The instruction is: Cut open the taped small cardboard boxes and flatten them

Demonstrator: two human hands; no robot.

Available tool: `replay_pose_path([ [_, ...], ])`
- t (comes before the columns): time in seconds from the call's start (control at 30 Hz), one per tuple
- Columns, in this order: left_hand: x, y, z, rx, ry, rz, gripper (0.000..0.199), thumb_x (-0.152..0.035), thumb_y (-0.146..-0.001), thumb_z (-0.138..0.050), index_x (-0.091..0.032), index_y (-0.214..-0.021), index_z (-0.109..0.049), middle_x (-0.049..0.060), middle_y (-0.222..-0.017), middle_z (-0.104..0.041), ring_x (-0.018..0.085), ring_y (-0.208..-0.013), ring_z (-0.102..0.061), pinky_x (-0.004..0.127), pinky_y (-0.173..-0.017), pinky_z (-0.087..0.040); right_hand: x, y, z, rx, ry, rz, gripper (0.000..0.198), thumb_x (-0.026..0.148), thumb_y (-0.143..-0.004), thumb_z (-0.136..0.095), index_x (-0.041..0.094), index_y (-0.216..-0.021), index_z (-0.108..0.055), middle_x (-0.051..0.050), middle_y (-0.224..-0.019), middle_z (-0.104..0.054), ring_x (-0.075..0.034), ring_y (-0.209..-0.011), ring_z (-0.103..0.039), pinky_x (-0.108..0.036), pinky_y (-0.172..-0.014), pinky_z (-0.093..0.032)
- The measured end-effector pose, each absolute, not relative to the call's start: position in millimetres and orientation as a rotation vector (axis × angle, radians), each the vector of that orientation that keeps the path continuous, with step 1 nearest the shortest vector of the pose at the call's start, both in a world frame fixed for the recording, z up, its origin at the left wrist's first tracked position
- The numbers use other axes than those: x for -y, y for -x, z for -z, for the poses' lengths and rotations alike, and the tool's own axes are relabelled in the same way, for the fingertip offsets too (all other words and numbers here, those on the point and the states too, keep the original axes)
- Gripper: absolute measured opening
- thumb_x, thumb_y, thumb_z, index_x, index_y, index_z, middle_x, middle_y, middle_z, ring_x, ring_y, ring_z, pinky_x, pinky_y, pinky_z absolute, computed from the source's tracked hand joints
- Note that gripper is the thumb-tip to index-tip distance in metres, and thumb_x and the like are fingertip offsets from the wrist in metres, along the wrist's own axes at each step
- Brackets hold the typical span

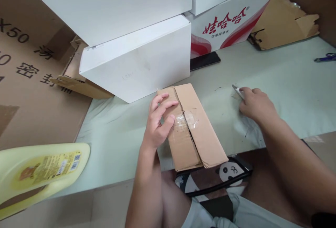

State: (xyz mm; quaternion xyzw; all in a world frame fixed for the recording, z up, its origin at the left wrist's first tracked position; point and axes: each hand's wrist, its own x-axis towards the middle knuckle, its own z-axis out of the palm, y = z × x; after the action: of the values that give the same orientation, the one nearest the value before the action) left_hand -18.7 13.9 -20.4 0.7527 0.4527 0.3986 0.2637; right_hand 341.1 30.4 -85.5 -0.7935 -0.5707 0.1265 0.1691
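Note:
A small brown cardboard box (195, 126) lies on the pale green cloth, its near end reaching past the table's front edge. Clear tape crosses the middle of its top seam, where the two flaps meet along a dark gap. My left hand (160, 121) grips the box's left side, thumb and fingers curved onto the top flap. Off to the right, apart from the box, my right hand (257, 105) is closed around a white box cutter (238, 90) with its grey tip pointing to the far left. Most of the cutter's handle is hidden in the palm.
White boxes (141, 60) are stacked at the back, with a red-printed carton (225, 28) beside them. A black phone (206, 61) lies against these. Opened cardboard (283, 25) and blue-handled scissors (325, 58) are at right. A yellow bottle (47, 168) is front left, near a large carton (31, 81).

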Motion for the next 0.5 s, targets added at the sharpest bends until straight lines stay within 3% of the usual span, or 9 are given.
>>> replay_pose_path([
  [0.1,-13,17,19,-1.261,-2.120,-1.022,0.032,-0.042,-0.099,-0.051,-0.031,-0.123,-0.069,0.008,-0.148,-0.054,0.033,-0.145,-0.047,0.060,-0.122,-0.041,-29,-327,67,1.606,2.231,-0.495,0.054,0.015,-0.078,-0.059,0.018,-0.132,-0.066,-0.020,-0.109,-0.069,-0.035,-0.092,-0.066,-0.048,-0.080,-0.049],
  [0.23,-11,11,15,-1.275,-2.178,-0.976,0.032,-0.038,-0.099,-0.049,-0.030,-0.125,-0.067,0.009,-0.147,-0.054,0.032,-0.146,-0.047,0.060,-0.125,-0.038,-24,-304,33,1.411,2.075,-0.766,0.064,0.020,-0.080,-0.055,0.029,-0.143,-0.058,-0.010,-0.109,-0.074,-0.024,-0.078,-0.063,-0.040,-0.072,-0.050],
  [0.3,-9,5,13,-1.276,-2.186,-0.981,0.032,-0.036,-0.100,-0.048,-0.029,-0.126,-0.066,0.009,-0.147,-0.054,0.031,-0.147,-0.047,0.061,-0.126,-0.036,-18,-295,19,1.267,1.927,-0.920,0.060,0.019,-0.077,-0.053,0.031,-0.135,-0.061,-0.005,-0.098,-0.073,-0.019,-0.068,-0.058,-0.034,-0.062,-0.048],
  [0.4,-5,-6,7,-1.280,-2.203,-0.978,0.032,-0.033,-0.100,-0.046,-0.028,-0.126,-0.065,0.010,-0.148,-0.054,0.030,-0.147,-0.047,0.060,-0.127,-0.034,-6,-284,5,1.105,1.560,-1.181,0.035,0.019,-0.071,-0.056,0.027,-0.102,-0.070,-0.001,-0.078,-0.068,-0.015,-0.061,-0.054,-0.029,-0.055,-0.045],
  [0.5,0,-16,2,-1.265,-2.231,-0.977,0.031,-0.029,-0.100,-0.047,-0.027,-0.125,-0.064,0.009,-0.145,-0.056,0.029,-0.147,-0.047,0.059,-0.130,-0.029,9,-276,-7,1.025,1.198,-1.331,0.015,0.023,-0.067,-0.059,0.026,-0.080,-0.067,-0.001,-0.071,-0.069,-0.017,-0.061,-0.063,-0.028,-0.052,-0.046],
])
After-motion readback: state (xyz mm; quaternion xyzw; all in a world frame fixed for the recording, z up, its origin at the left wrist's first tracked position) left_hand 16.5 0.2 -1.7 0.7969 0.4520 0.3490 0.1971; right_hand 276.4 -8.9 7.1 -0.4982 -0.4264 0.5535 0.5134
